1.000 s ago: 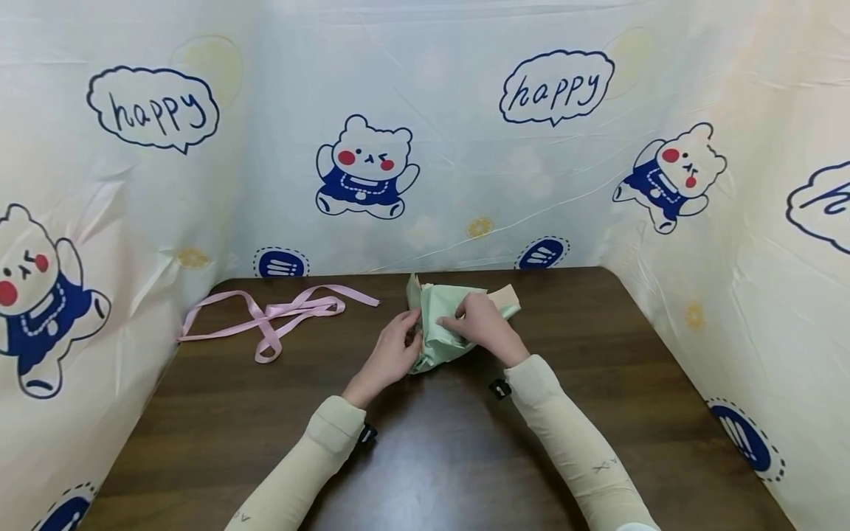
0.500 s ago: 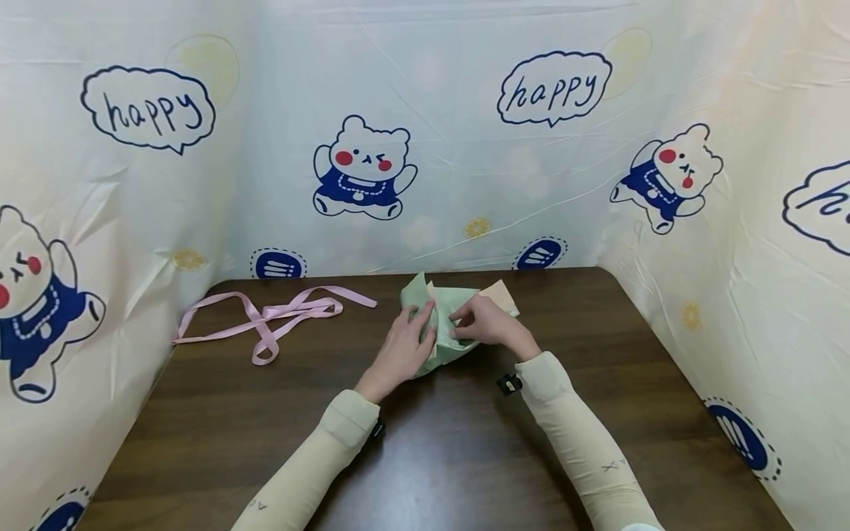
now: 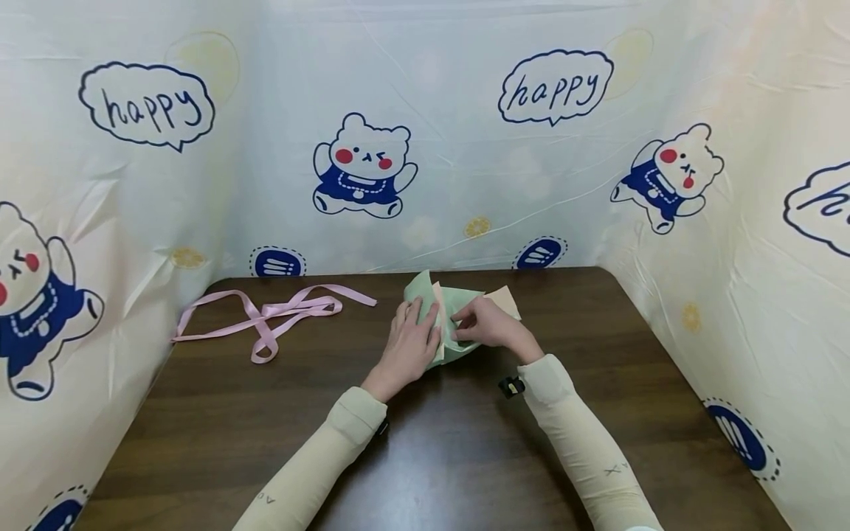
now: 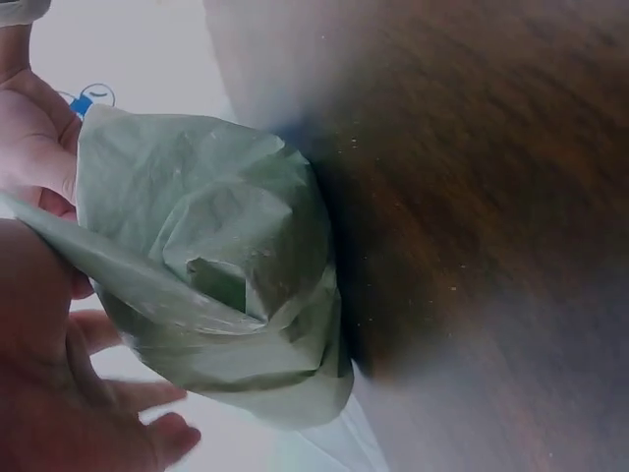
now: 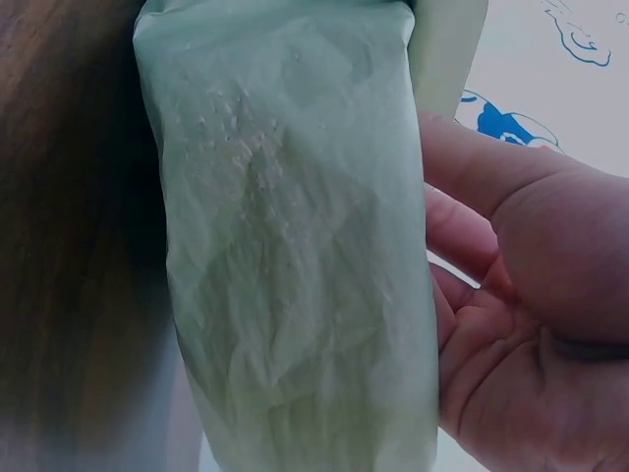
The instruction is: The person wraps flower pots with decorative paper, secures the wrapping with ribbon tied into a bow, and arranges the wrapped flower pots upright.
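Note:
A package in crinkled pale green wrapping paper (image 3: 458, 301) lies near the table's far edge. The paper shows a cream inner side. My left hand (image 3: 406, 345) lies against its left end, fingers fairly straight and spread, pressing a raised flap over toward the right. In the left wrist view, this folded flap (image 4: 147, 270) runs along the hand, above a tucked-in end. From the right, my right hand (image 3: 490, 321) has curled fingers and thumb on top of the package, pinching the paper. What is inside is hidden.
A pink ribbon (image 3: 292, 310) lies loosely looped at the table's back left. A cream paper flap (image 3: 505, 301) sticks out at the package's right end. Printed cloth (image 3: 451, 147) hangs behind and beside the brown table (image 3: 425, 457).
My left hand has gone from gripping the left edge to lying flatter on the flap, which has folded rightward. The right hand has shifted slightly right and stays on the paper.

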Motion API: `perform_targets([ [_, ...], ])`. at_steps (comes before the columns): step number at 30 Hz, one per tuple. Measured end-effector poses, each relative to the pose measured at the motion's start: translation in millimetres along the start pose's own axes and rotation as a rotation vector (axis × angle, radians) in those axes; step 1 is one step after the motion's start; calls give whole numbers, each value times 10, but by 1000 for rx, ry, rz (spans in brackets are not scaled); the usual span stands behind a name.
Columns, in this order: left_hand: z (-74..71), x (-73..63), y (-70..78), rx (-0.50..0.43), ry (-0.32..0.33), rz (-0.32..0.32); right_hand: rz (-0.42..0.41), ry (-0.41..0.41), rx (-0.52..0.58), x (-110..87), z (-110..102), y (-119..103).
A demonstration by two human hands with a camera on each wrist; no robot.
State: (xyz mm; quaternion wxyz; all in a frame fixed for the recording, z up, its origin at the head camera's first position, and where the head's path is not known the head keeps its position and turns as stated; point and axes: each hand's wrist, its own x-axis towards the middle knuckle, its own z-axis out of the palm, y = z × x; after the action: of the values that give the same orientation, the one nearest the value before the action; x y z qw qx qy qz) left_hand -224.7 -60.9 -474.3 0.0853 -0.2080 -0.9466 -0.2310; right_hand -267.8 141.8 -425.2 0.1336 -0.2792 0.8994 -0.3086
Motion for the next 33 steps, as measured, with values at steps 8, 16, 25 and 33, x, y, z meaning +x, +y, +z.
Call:
perform_targets([
  [8, -2, 30, -24, 7, -99, 140, -10, -5, 24, 10, 14, 43],
  [16, 8, 45, -30, -9, -63, 173, -5, -4, 53, -20, -1, 44],
  [25, 35, 97, 33, 16, -11, 186, 35, 30, 26, -172, -144, 209],
  [33, 33, 113, 97, 52, -27, 164, 214, 91, 6, -281, -244, 467],
])
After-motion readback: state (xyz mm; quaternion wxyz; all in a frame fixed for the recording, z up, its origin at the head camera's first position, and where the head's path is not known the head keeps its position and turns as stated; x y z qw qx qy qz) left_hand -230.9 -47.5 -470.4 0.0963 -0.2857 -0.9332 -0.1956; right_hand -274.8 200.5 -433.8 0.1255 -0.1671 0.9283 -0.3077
